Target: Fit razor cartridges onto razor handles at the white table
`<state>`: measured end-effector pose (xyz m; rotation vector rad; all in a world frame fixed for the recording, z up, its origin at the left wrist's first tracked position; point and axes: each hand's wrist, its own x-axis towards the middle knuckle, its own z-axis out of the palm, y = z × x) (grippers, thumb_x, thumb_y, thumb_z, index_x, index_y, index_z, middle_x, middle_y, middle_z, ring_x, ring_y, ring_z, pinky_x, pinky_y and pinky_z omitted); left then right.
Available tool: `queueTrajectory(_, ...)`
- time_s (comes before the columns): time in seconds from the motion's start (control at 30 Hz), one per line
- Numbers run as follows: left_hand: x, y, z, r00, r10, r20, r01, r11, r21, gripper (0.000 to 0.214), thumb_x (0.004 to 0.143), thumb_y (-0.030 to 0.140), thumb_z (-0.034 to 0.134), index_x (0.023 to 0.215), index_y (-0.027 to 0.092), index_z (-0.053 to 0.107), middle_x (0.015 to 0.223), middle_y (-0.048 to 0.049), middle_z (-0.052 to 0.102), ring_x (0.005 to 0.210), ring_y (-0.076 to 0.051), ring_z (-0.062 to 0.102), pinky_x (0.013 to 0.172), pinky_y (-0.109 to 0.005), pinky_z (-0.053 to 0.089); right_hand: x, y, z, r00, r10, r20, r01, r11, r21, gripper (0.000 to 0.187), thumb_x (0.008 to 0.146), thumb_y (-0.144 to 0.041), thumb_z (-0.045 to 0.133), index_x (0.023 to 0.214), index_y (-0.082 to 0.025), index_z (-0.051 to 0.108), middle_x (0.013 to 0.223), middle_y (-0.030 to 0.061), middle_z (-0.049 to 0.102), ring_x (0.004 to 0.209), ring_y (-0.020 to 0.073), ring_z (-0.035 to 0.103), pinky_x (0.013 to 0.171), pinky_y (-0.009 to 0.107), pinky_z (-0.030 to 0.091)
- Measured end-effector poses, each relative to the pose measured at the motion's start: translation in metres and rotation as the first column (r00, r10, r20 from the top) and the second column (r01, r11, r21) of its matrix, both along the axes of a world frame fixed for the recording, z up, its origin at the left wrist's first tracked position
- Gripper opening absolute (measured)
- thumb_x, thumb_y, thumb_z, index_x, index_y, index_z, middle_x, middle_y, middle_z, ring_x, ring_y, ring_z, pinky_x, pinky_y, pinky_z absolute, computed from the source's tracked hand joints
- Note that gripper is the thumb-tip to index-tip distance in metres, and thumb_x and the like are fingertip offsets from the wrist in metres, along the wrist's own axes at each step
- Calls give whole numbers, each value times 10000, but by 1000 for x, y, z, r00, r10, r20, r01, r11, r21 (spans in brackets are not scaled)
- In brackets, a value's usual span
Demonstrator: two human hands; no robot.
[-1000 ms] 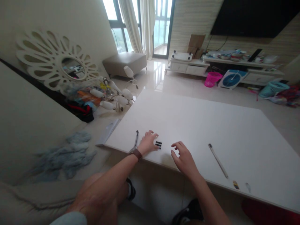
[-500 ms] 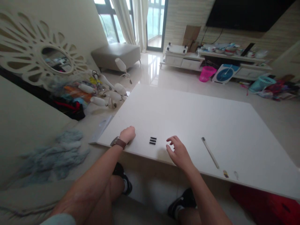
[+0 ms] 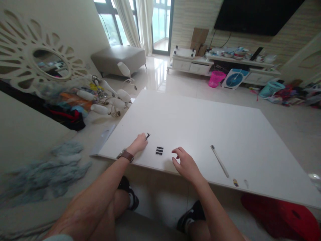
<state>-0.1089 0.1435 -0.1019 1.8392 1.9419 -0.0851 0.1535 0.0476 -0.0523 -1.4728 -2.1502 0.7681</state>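
My left hand (image 3: 139, 145) rests on the near left part of a large white board (image 3: 200, 127), fingers closed round a thin dark metal tool (image 3: 147, 135) whose tip sticks out past them. Just right of it lie three small black strips (image 3: 159, 150) side by side. My right hand (image 3: 184, 162) hovers beside the strips with its fingers curled apart and nothing in them. A brown watch (image 3: 125, 155) is on my left wrist.
A long thin stick (image 3: 219, 161) and two tiny bits (image 3: 235, 182) lie on the board to the right. On the floor left are a lamp fixture with white shades (image 3: 107, 98), a flat grey piece (image 3: 102, 140) and a blue-grey cloth (image 3: 50, 167). A red object (image 3: 276, 214) sits under the board's near right edge.
My left hand moved left from the black strips to the dark tool, closed on it and lifted its tip. The camera has shifted left. The right hand stayed beside the strips.
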Motion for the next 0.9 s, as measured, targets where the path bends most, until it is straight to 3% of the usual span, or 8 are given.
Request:
queueTrajectory(0.1,34,-12,-1,994,-65,83,60,996,65,215,953,216,469,1140,116,506,1135,-153,627,1017,-213,630,870,-275,476,-1,1,1,1000,9,-4,-9,1000,-1,190,935,-144,550,1111,-205,585,1066,41,590,820,167,607,819,310,461)
queueTrajectory(0.17,54,-24,-6,985,-72,154,57,993,100,261,923,286,557,1121,125,500,1114,-147,617,985,-224,630,843,-291,484,-1,1,1,1000,13,-7,-13,1000,-7,194,935,-145,548,1115,-209,582,1071,43,588,815,167,608,807,309,461)
queueTrajectory(0.3,71,-40,-19,967,-84,239,59,992,109,404,803,355,719,1081,136,524,1121,-150,604,1009,-251,626,845,-305,488,-3,1,-3,999,36,-3,-36,999,-22,195,928,-133,548,1105,-209,581,1073,43,584,806,165,611,791,306,461)
queueTrajectory(0.5,34,-25,-22,991,9,135,-15,999,42,257,845,205,623,1084,136,559,1134,-159,628,1006,-250,647,830,-298,491,0,-2,-5,998,60,-4,-60,998,-24,178,928,-128,540,1080,-209,587,1064,37,581,800,155,617,793,298,465)
queueTrajectory(0.73,-36,3,-4,970,239,49,-238,971,-33,316,820,126,577,1124,48,543,1184,-291,594,1089,-346,623,871,-373,476,5,-3,-4,997,73,26,-72,997,-35,133,921,-139,547,1023,-208,596,1054,42,583,824,160,612,777,290,463)
queueTrajectory(0.83,-39,8,8,947,305,105,-301,952,-52,328,865,204,563,1149,48,516,1109,-261,629,1037,-313,634,818,-343,480,6,-2,-3,997,73,33,-72,997,-36,136,922,-138,540,1022,-208,599,1060,47,585,845,165,612,778,284,463)
queueTrajectory(0.9,-22,5,13,933,293,210,-290,956,-45,295,935,259,475,1169,82,504,1023,-185,662,938,-245,643,747,-297,480,5,-3,-3,996,78,41,-77,996,-34,141,924,-146,535,1031,-211,601,1066,49,590,855,168,615,769,281,462)
